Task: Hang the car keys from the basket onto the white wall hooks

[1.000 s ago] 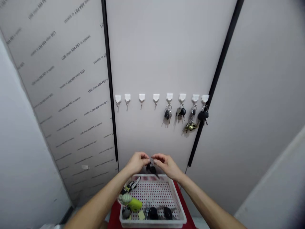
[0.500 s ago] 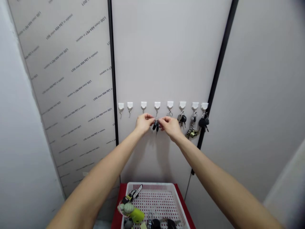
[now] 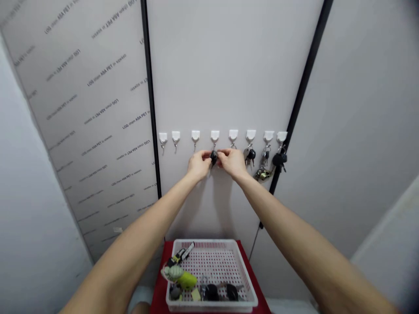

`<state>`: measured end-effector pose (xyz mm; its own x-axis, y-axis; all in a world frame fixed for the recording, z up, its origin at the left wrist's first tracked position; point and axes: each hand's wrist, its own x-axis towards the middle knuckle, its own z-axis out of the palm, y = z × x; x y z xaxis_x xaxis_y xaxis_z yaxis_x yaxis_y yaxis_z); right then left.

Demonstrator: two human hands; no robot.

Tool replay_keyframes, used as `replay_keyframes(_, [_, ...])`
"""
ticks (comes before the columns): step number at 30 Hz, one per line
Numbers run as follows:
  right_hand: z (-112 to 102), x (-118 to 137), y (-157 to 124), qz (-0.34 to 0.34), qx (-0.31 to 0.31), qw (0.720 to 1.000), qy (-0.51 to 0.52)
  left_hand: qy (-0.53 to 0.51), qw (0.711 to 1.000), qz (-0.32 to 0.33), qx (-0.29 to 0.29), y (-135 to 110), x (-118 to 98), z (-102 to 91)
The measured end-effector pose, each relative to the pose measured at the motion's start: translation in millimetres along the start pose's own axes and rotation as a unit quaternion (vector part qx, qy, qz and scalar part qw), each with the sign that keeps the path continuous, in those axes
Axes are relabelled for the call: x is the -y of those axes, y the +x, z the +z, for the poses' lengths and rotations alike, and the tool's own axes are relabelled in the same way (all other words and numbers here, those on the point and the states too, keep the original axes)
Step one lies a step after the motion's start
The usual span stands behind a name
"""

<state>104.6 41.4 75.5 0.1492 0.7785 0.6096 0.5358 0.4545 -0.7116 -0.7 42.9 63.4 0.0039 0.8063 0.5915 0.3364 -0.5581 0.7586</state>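
A bunch of keys with black heads [image 3: 213, 157] is just under a white wall hook [image 3: 214, 135], between my two hands. My left hand [image 3: 198, 164] pinches the bunch from the left side. From the right, my right hand [image 3: 233, 162] has its fingertips closed at the top of the same bunch. The fingers hide the key ring, so whether it sits on the hook's metal tip cannot be made out. Behind my right hand, a ring shows at the neighbouring hook [image 3: 233, 135].
More hooks run along the white panel. Bare ones [image 3: 163, 138] are at the left; key bunches [image 3: 250, 155] and a bunch with a brass-coloured piece [image 3: 262, 174] hang at the right. Below, a white basket [image 3: 244, 270] with keys and a yellow-green item [image 3: 187, 280] rests on a red surface [image 3: 160, 283].
The black key heads have risen and turned closer to the hook, with both hands still at them. The whole view has shifted, so hooks and basket appear higher.
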Motion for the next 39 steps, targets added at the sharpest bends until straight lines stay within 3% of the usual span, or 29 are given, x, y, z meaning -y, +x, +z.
replay_keyframes(2, [-4,-10,-23,-0.032,-0.004,0.999,-0.018,0.009,1.000,0.001,0.021,-28,11,-2.2])
replay_keyframes(4, [-7,-29,-55,-0.046,0.037,0.997,-0.054,0.037,0.996,-0.009,0.079,-64,30,-2.6])
replay_keyframes(7, [-6,-69,-114,-0.032,0.231,0.964,-0.124,0.122,0.963,-0.036,0.239,-126,62,-0.1])
replay_keyframes(9, [-3,-95,-154,-0.024,0.387,0.907,-0.161,0.193,0.909,-0.047,0.366,-163,79,2.8])
replay_keyframes(11, [3,-116,-187,-0.024,0.481,0.856,-0.187,0.261,0.847,-0.049,0.461,-190,89,6.5])
replay_keyframes(14, [13,-133,-215,-0.032,0.503,0.832,-0.232,0.347,0.788,-0.053,0.506,-207,91,13.3])
replay_keyframes(18, [24,-140,-219,-0.045,0.495,0.828,-0.260,0.409,0.758,-0.059,0.505,-204,88,22.0])
replay_keyframes(26, [25,-148,-199,-0.050,0.457,0.840,-0.289,0.442,0.770,-0.066,0.456,-192,101,29.4])
replay_keyframes(30, [13,-137,-189,-0.043,0.435,0.868,-0.235,0.387,0.822,-0.092,0.408,-179,101,24.4])
replay_keyframes(34, [3,-116,-179,-0.033,0.395,0.912,-0.107,0.283,0.880,-0.101,0.368,-160,95,15.1])
replay_keyframes(39, [5,-99,-168,0.037,0.329,0.944,-0.002,0.123,0.920,-0.131,0.349,-140,84,6.5])
